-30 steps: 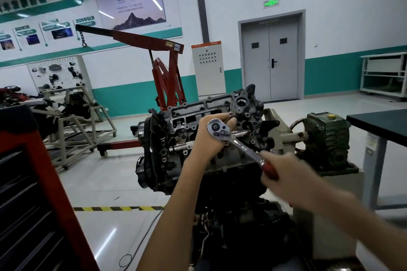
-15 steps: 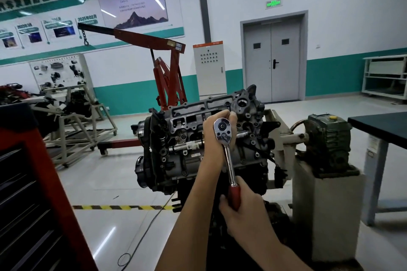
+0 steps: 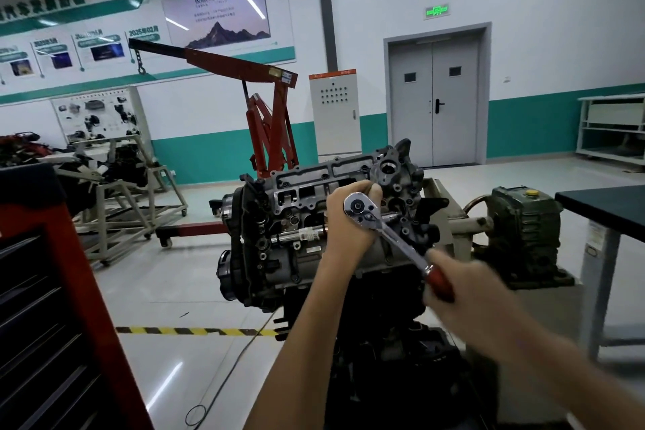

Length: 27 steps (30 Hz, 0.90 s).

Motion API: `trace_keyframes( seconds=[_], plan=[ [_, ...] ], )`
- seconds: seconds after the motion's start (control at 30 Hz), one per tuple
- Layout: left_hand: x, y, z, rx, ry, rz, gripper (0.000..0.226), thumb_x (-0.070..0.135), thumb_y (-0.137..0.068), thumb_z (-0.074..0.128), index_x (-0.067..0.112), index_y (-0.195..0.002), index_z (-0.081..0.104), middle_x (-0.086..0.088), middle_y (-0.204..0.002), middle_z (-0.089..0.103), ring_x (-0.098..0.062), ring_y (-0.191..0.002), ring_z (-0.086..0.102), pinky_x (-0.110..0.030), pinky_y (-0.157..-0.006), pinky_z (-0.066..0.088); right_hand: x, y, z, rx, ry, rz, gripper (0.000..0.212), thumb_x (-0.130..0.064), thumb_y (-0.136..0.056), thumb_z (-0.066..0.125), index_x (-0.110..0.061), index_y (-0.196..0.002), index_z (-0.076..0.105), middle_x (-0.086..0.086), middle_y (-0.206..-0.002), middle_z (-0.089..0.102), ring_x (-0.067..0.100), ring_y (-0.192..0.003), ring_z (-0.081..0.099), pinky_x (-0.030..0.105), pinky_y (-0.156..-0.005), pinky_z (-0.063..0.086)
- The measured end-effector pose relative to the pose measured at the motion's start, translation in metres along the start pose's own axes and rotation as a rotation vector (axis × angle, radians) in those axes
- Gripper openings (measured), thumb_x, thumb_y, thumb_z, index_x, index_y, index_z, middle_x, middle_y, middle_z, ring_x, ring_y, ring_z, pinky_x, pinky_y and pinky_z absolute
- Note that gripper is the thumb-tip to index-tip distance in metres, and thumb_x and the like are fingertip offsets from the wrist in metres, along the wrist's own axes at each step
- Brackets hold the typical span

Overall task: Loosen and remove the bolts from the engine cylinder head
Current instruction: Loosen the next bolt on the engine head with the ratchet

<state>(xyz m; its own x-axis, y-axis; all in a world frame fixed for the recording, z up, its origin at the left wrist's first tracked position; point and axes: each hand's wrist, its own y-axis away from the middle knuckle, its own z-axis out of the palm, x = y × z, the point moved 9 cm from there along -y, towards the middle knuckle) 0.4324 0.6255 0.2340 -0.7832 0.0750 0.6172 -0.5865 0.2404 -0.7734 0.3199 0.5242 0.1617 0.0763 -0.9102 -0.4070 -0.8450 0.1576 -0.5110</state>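
- Left hand's (image 3: 349,223) grip cups the head of the ratchet (image 3: 363,209) against the cylinder head (image 3: 303,185), centre frame; bolt hidden beneath.
- Right hand (image 3: 481,304), blurred, grips the red handle (image 3: 440,284) pointing toward 4 o'clock.
- Risk: a tilted socket may slip, rounding the bolt.

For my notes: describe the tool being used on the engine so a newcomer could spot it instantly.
Find the dark engine at the centre of the workshop. Against its upper part sits a ratchet wrench, head steadied by the left hand, handle gripped by the right hand. Nothing else nearby pairs a round chrome head with a dark red grip.
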Motion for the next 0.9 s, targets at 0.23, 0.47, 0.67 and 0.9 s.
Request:
trace_keyframes(
  seconds=[0.23, 0.47, 0.67, 0.9],
  plan=[
    [0.001, 0.001, 0.001, 0.055, -0.016, -0.005, 0.044, 0.002, -0.093, 0.055, 0.008, -0.053, 0.038, 0.005, -0.049, 0.03, -0.004, -0.046, 0.026, -0.021, -0.048, 0.024, -0.042, 0.022, 0.069, 0.058, -0.601, 0.119, 0.029, -0.003, -0.081, 0.058, -0.024, -0.069, 0.043, -0.007, -0.046, 0.044, 0.005, -0.037, 0.044, 0.012, -0.04, 0.035],
    [0.002, -0.004, 0.007, -0.285, -0.057, 0.019, 0.042, 0.004, -0.091, 0.059, 0.008, -0.054, 0.041, 0.005, -0.051, 0.034, -0.003, -0.049, 0.03, -0.019, -0.051, 0.027, 0.003, -0.03, -0.038, -0.172, 0.23, -0.21, 0.024, -0.018, -0.083, 0.06, -0.037, -0.081, 0.046, -0.009, -0.063, 0.053, 0.001, -0.049, 0.053, 0.017, -0.049, 0.046],
    [-0.003, -0.003, 0.006, -0.01, -0.009, -0.001, 0.049, 0.002, -0.093, 0.054, 0.016, -0.05, 0.035, 0.004, -0.047, 0.033, -0.01, -0.047, 0.029, -0.027, -0.05, 0.026, 0.01, -0.018, -0.025, -0.086, 0.153, -0.098, 0.017, -0.016, -0.083, 0.06, -0.026, -0.088, 0.047, -0.006, -0.065, 0.056, 0.002, -0.051, 0.055, 0.019, -0.052, 0.051],
    [-0.002, -0.003, 0.007, 0.056, 0.002, -0.022, 0.05, 0.002, -0.092, 0.055, 0.021, -0.052, 0.033, 0.014, -0.042, 0.032, -0.001, -0.041, 0.03, -0.015, -0.045, 0.024, -0.029, 0.021, 0.068, 0.014, -0.568, 0.152, 0.021, -0.011, -0.084, 0.059, -0.024, -0.085, 0.042, 0.001, -0.059, 0.048, 0.002, -0.04, 0.05, 0.008, -0.041, 0.034]
  ],
)
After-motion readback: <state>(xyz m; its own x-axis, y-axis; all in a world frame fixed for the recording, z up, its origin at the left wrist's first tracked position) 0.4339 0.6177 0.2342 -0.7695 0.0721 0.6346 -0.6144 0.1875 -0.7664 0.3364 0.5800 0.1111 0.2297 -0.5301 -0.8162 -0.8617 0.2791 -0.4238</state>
